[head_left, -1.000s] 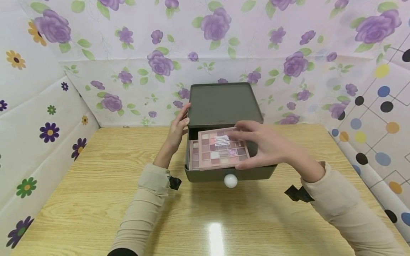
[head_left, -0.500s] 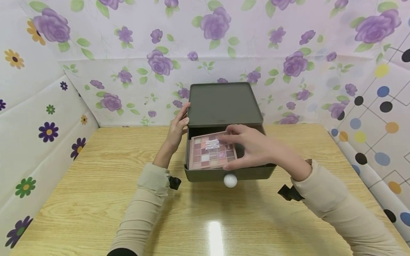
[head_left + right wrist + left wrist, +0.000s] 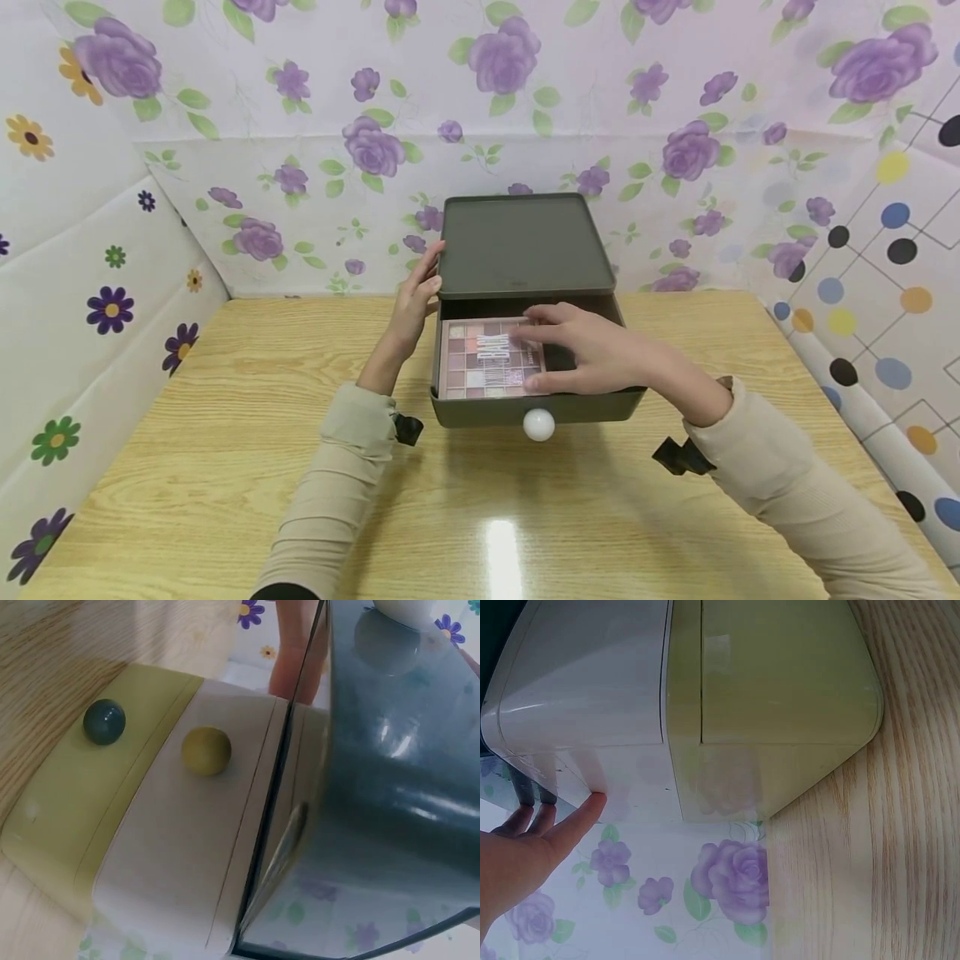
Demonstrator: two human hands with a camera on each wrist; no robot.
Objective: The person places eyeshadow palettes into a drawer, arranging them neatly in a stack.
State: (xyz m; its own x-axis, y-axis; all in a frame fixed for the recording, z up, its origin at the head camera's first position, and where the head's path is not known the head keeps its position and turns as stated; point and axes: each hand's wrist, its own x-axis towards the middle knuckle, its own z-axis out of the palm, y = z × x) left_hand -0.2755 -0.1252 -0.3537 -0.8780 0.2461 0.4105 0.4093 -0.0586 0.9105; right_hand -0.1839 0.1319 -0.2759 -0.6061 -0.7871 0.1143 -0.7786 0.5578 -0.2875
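A desktop drawer unit has its dark green top drawer (image 3: 495, 411) pulled out, with a white knob (image 3: 538, 425) on its front. Inside lies a pink eyeshadow palette (image 3: 468, 362) with a grid of pans and white lettering, flat along the drawer's left side. My right hand (image 3: 600, 350) spans the palette's right end, thumb at the near edge and fingers at the far edge. My left hand (image 3: 411, 308) rests against the unit's left side. In the left wrist view, the left hand's fingertips (image 3: 596, 801) touch the pale middle tier.
Below the top drawer are a pale tier with a yellow knob (image 3: 206, 751) and a yellow-green tier with a dark knob (image 3: 104, 721). The unit stands on a wood-grain table (image 3: 225, 467) near its back edge, before a floral backdrop (image 3: 300, 167).
My right hand has moved the palette left and lowered it flat into the drawer, straightening it. It covers another palette seen earlier at the left. The left hand has stayed put.
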